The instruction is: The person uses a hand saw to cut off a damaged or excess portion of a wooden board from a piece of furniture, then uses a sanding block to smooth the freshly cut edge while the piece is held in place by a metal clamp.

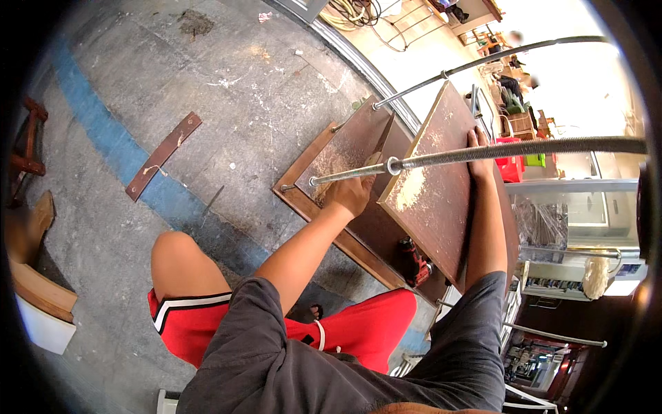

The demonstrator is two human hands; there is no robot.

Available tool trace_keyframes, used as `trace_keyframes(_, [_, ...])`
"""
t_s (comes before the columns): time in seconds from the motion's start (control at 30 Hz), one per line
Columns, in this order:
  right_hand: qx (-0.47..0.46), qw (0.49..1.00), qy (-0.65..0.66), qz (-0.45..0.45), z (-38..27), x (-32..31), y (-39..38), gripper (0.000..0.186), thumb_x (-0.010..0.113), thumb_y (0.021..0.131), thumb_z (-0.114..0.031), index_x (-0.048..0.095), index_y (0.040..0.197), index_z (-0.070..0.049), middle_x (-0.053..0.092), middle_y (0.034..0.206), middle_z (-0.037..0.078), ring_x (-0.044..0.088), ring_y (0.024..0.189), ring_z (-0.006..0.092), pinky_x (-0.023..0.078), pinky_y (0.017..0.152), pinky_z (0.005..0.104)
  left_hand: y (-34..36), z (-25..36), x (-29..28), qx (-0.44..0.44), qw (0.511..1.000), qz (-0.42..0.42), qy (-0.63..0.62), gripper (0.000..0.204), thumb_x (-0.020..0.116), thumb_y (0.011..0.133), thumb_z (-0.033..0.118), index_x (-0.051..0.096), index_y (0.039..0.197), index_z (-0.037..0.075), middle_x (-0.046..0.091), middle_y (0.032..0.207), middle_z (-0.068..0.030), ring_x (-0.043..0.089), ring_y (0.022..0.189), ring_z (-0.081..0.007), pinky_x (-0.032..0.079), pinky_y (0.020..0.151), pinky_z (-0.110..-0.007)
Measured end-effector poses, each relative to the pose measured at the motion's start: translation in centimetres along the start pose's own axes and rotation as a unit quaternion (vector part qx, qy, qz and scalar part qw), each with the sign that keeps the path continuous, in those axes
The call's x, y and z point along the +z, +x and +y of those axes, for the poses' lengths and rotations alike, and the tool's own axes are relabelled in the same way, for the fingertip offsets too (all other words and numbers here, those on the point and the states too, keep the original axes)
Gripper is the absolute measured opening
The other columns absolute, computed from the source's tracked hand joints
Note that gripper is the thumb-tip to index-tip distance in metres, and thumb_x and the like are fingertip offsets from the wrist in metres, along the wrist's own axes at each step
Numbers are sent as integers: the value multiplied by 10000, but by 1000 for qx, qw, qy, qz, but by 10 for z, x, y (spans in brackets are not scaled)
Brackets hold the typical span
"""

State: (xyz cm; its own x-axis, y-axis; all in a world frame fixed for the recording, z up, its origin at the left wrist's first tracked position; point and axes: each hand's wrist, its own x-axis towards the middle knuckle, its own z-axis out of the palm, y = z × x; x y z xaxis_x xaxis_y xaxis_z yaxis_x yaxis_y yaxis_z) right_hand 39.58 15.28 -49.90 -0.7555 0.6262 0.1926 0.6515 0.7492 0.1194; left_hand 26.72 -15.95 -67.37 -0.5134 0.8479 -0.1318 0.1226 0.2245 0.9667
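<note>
My left hand [350,196] is closed beside the near threaded rod [355,172], low at the left edge of a brown board [445,183]. It grips what looks like a hand saw [387,132] with a narrow dark blade; the rod and fingers partly hide its handle. Pale sawdust lies on the board, thickest near its left edge. My right hand [480,153] rests with fingers stretched out on the board's far right part. Below, a brown lower panel [345,148] with a wooden rim carries more sawdust. A red and black power drill [416,263] lies under the board.
A second threaded rod [414,86] rises through the far corner. A brown strip of wood [163,156] lies on the grey floor, across a blue painted line [96,107]. Curved wooden pieces [43,293] stand at the left. Coiled hose [352,10] lies beyond the door sill.
</note>
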Motion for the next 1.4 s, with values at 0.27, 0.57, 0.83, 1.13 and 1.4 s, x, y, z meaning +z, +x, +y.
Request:
trace_keyframes(0.27, [59,984,150,68,39,20,7,595,531,1025,-409,504,1412,42,550,1407,253,474,1360,349,336,1144,414,23,-26,27,-55,996,-14,68,540,442,1023,477,567,1202,-17,620,1194,-344,607,1149,-472,504,960,-548])
trace_keyframes(0.57, [-13,934,302,191,-161,-85,-148,189,629,979,-117,648,1075,45,676,970,118,637,933,201,497,846,318,24,-42,23,-42,990,64,114,453,483,1008,441,545,1117,6,676,1038,-284,653,1006,-476,526,865,-575])
trace_keyframes(0.83, [-73,970,222,-66,-176,81,-270,435,678,894,-152,567,1278,18,616,1218,269,567,1172,462,444,1037,489,21,-46,46,23,992,89,83,540,455,1019,509,614,1100,0,691,988,-272,671,921,-479,545,786,-572])
trace_keyframes(1.13, [113,983,138,-53,-148,179,-258,512,573,988,-234,459,1433,-9,457,1444,243,399,1369,431,311,1158,495,31,-46,45,83,989,120,21,591,449,1012,538,644,1141,-5,677,1043,-290,647,1002,-477,514,845,-521])
trace_keyframes(1.4, [110,983,127,-77,-153,168,-252,575,527,1002,-278,397,1495,-13,353,1561,241,306,1454,429,228,1206,511,34,-37,43,72,990,125,10,533,489,1015,477,644,1138,-18,680,1032,-289,648,994,-475,518,835,-518])
